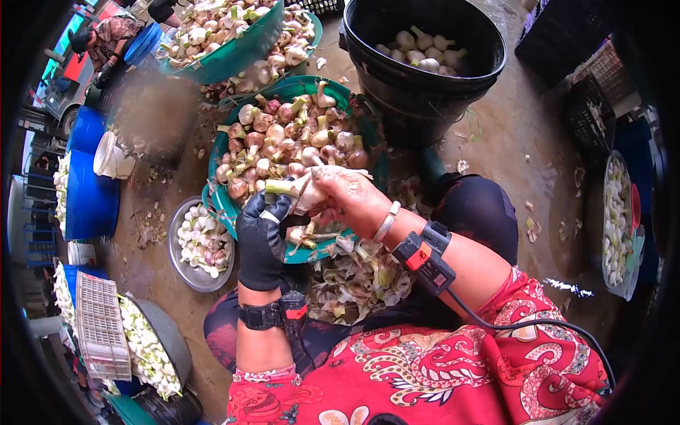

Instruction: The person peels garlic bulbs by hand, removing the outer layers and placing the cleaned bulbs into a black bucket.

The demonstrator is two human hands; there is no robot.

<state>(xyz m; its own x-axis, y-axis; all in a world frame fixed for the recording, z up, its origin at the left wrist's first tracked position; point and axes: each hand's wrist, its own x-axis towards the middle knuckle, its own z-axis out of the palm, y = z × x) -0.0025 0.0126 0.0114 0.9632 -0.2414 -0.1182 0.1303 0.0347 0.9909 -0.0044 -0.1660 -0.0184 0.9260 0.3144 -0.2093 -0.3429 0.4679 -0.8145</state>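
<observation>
My left hand (262,230), in a black glove, is closed around the green stem side of a garlic bulb (306,196). The bare fingers of my right hand (347,200) are pressed on the bulb's other side, where loose skin shows. Both hands are over the front part of a green basin (214,166) filled with unpeeled, purplish garlic bulbs (283,134). Beneath my hands, a pile of papery garlic skins (361,283) lies between my legs.
A black bucket (418,92) with peeled bulbs stands beyond the basin. At left are a metal bowl of cloves (202,244), a blue tub (99,198) and a white crate (103,322). Another green basin (234,53) is heaped behind. A person (113,42) is at the upper left.
</observation>
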